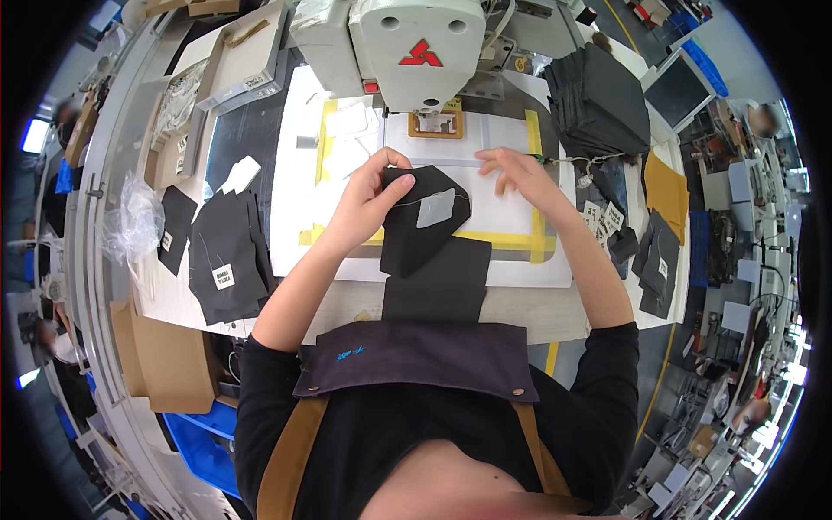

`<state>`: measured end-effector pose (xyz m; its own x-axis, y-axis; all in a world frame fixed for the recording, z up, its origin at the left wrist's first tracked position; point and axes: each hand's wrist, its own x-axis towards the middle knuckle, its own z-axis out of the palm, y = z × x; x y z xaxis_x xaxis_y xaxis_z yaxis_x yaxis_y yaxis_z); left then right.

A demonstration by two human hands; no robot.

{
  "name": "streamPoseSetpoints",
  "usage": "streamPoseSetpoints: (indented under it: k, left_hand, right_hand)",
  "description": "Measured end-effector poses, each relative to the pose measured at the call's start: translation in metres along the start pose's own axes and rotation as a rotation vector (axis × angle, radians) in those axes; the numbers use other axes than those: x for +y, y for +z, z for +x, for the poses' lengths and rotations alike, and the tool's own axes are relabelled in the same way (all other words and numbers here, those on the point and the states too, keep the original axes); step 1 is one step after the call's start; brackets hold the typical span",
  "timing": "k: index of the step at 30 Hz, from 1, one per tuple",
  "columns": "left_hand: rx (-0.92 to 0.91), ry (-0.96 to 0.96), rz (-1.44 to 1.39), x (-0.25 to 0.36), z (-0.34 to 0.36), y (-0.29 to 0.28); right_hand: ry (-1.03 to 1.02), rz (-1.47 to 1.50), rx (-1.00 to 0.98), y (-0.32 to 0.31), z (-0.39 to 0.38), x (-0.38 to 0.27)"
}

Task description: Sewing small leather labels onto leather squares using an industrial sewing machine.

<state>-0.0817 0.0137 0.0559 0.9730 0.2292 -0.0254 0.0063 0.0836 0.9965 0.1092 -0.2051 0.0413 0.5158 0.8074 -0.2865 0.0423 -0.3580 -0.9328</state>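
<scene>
Black shirt (368,425) nearest; beyond, the left hand (368,198) pinches a flat, black, angular sheet (409,229); the right hand (522,178) hovers beside it, fingers apart.

Both elbows are bent, and both bare forearms are angled inward. The left forearm (303,286) is extended from about 8 o'clock toward 11 o'clock, where the left hand (368,195) is held with its thumb pointed toward 2 o'clock and pressed in a pinch near the curled index finger. The right forearm (598,264) is raised from between 3 and 4 o'clock. At about 2 o'clock the right hand (520,178) is held apart from the left, its fingers loosely bent, parted and directed toward 10 o'clock.
</scene>
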Motion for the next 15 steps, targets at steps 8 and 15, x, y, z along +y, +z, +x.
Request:
streamPoseSetpoints:
  k: [8,15]
  left_hand:
    - [-0.060,0.025,-0.082,0.004,0.005,-0.011]
    - [-0.171,0.002,0.155,0.040,0.016,-0.031]
  right_hand:
    - [0.205,0.539,-0.260,0.031,-0.005,-0.011]
    - [0.002,0.438,-0.024,0.041,-0.022,-0.050]
